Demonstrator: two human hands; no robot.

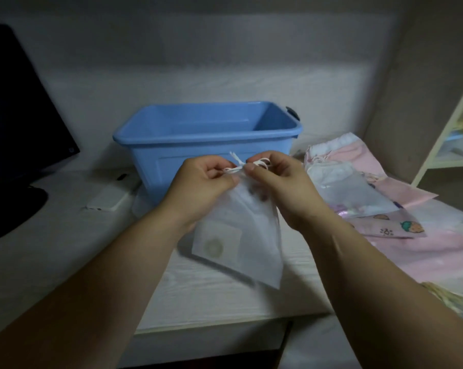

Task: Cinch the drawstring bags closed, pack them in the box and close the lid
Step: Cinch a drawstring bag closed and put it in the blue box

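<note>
A translucent white drawstring bag [251,235] hangs in the air in front of the blue plastic box [206,145], its neck gathered tight. My left hand [201,190] pinches the white cord on the left of the neck. My right hand [283,187] pinches the cord loops on the right. A square label with a round mark shows through the bag's lower left. The box is open, no lid is in view, and the part of its inside that I see holds nothing. More bags [355,193], white and pink, lie in a heap on the right.
A dark monitor [17,123] stands on its base at the left. A white flat device [110,198] lies beside the box. The white table's front edge [211,326] runs below my arms. A shelf frame [443,145] stands at the far right.
</note>
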